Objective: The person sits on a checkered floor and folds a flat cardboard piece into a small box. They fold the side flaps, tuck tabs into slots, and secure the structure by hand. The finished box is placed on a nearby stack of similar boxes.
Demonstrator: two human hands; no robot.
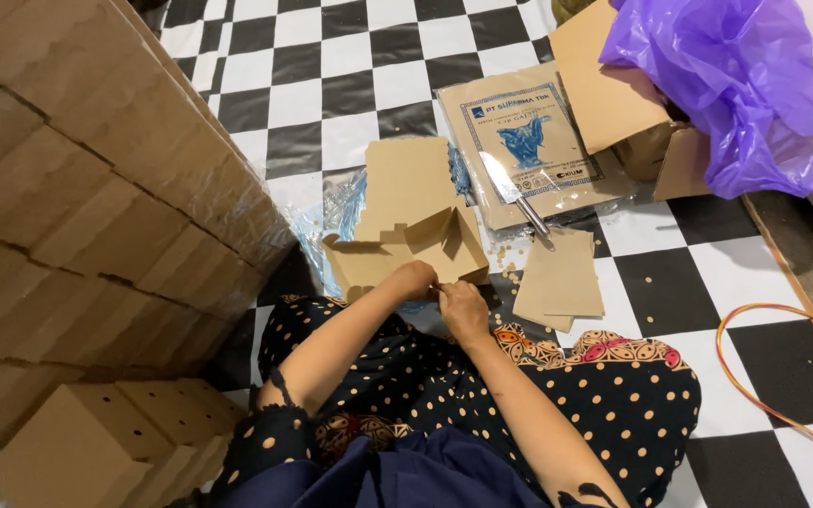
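I sit on a black-and-white checkered floor with a small brown cardboard box [397, 246] half folded in front of my lap. My left hand [414, 279] grips its near edge, fingers curled on the cardboard. My right hand [463, 309] pinches the same edge right beside it. The box's flaps stand up at odd angles. A flat uncut cardboard sheet [407, 176] lies just behind the box on clear plastic wrap.
A tall plastic-wrapped stack of flat cardboard [77, 188] fills the left. Folded boxes [105, 442] sit at lower left. Flat blanks [560, 280] lie to the right, a knife [515, 195] rests on a packet, and an open carton with a purple bag [722, 85] stands far right.
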